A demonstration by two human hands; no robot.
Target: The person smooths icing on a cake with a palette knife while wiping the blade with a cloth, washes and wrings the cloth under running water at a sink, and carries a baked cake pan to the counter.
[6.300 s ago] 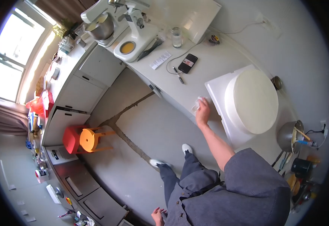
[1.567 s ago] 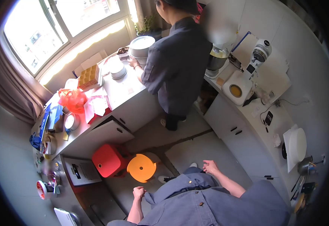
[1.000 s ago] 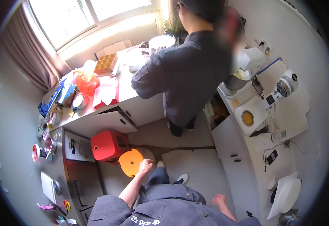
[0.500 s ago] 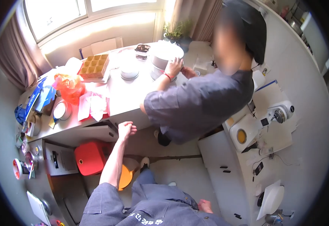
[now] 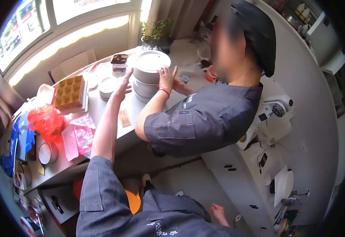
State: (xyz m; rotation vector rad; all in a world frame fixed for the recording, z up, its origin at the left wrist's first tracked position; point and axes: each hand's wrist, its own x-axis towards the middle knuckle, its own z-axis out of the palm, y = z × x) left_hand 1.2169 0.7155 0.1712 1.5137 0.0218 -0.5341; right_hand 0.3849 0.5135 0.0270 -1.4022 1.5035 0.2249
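Reaching over the window counter, my left hand [image 5: 123, 86] has its fingers stretched out and holds nothing. It is beside a stack of round grey-white tins [image 5: 146, 81]; whether it touches them is unclear. A co-worker's hand [image 5: 166, 79] with a red wrist string rests on the stack's other side. To the left of my left hand is a smaller round tin [image 5: 108, 87], and a clear box with dark contents [image 5: 119, 63] is behind. My right hand [image 5: 218, 213] hangs low near my waist, empty, with its fingers loosely apart.
A co-worker [image 5: 204, 122] stands at the counter on the right. On the counter's left are a gold divided box [image 5: 70, 93], a red plastic bag [image 5: 48, 120] and pink packaging [image 5: 79, 136]. An orange stool [image 5: 133, 199] is below my left arm. Another counter [image 5: 239, 158] runs along the right.
My left hand has moved from above the stools, up and forward over the counter to the tins, and its fingers have opened. The co-worker has turned toward me, hands still at the tins.
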